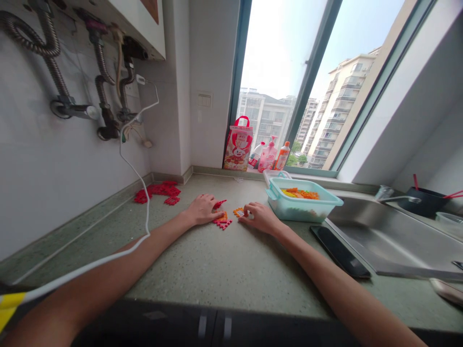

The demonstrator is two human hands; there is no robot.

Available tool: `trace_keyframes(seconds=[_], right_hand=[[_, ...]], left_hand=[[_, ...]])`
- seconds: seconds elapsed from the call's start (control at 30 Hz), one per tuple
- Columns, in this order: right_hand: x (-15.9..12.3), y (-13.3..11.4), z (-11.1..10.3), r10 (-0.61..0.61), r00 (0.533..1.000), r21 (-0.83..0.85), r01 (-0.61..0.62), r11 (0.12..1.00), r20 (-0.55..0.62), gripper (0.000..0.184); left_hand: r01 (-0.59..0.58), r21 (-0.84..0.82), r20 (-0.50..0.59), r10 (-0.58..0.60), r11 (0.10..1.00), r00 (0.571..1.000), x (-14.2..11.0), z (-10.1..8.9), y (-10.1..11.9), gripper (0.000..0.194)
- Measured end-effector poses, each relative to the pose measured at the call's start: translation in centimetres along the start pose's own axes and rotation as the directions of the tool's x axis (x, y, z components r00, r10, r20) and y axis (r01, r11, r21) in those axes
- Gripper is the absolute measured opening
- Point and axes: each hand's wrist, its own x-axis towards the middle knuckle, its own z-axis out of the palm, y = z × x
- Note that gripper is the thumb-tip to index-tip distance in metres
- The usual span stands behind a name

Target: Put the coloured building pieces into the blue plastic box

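Speckled grey-green countertop [188, 270] runs beneath the window, and left of the lidless turquoise plastic tub [300, 212] the right hand [260, 217] pinches an orange toothed puzzle tile [239, 212] between thumb and finger. Farther left of the tub, the left hand [204, 210] curls over red and orange toothed pieces [223, 223], its exact grip unclear to me

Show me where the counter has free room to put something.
Bare counter: between the forearms, before the left hand and right hand; a smaller patch behind them, toward the red-handled bag. Crowded: at the hands, by red pieces at left, by plastic container, phone and sink at right.
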Motion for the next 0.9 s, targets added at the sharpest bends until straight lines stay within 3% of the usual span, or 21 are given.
trace_keyframes(seconds=[0.07, 0.17, 0.33, 0.47, 0.57, 0.7, 0.9], right_hand=[[0.0, 0.3, 0.0, 0.034, 0.999, 0.018, -0.034, 0.999, 0.001, 0.025], [0.1, 0.2, 0.0, 0.051, 0.998, 0.077, -0.048, 0.996, -0.029, 0.016], [0.0, -1.1, -0.2, -0.037, 0.984, 0.226, 0.076, 0.971, -0.172, 0.024], [0.0, -2.0, 0.1, -0.101, 0.978, 0.303, 0.155, 0.94, -0.184, 0.033], [0.0, -2.2, 0.4, -0.177, 0.972, 0.32, 0.22, 0.921, -0.157, 0.044], [-0.2, -2.7, 0.1, -0.22, 0.968, 0.375, 0.249, 0.893, -0.119, 0.05], [-0.4, -2.5, 0.2, -0.194, 0.979, 0.429, 0.199, 0.881, -0.055, 0.051]], left_hand=[[0.046, -0.014, -0.027, -0.046, 0.999, 0.999, 0.1, 0.2, 0.2, 0.064], [0.04, -0.167, -0.022, -0.044, 0.985, 0.999, 0.3, 0.7, 0.7, 0.068], [-0.001, -0.401, 0.035, 0.016, 0.916, 0.999, 0.2, 0.9, 0.6, 0.072], [-0.113, -0.381, 0.081, 0.154, 0.918, 0.985, -0.2, 0.3, 0.2, 0.089], [-0.117, -0.301, 0.009, 0.125, 0.947, 0.992, -0.2, -0.2, 0.2, 0.098], [-0.096, -0.251, -0.045, 0.087, 0.963, 0.995, -0.1, -0.8, 1.0, 0.092], [-0.084, -0.422, 0.116, 0.145, 0.903, 0.983, -0.2, -1.2, 1.4, 0.059]])
